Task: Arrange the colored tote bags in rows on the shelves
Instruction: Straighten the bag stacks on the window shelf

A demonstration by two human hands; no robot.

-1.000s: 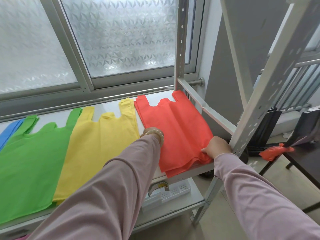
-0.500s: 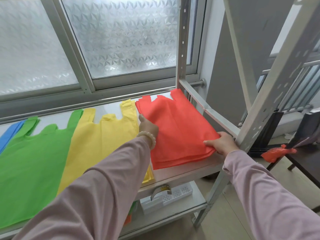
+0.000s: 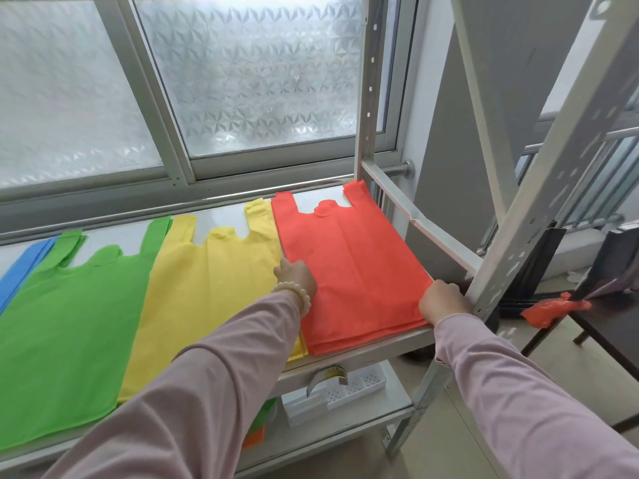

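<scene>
A stack of red tote bags (image 3: 349,264) lies flat at the right end of the grey shelf (image 3: 373,350), handles toward the window. Beside it lie yellow bags (image 3: 207,288), then green bags (image 3: 76,323), and a sliver of blue bags (image 3: 24,267) at the far left. My left hand (image 3: 295,276) grips the red stack's left edge, fingers curled down at the seam with the yellow bags. My right hand (image 3: 444,300) holds the stack's front right corner next to the shelf post.
A slotted metal upright (image 3: 539,188) stands right beside my right hand. The lower shelf holds a white tray with a tape dispenser (image 3: 332,378) and a few folded bags (image 3: 257,426). A dark table with an orange bag (image 3: 549,311) stands to the right. Frosted windows lie behind.
The red stack has been slid back and squared on the shelf, its bottom edge now inside the shelf front. My left hand moved up its left edge; my right stayed at the corner.
</scene>
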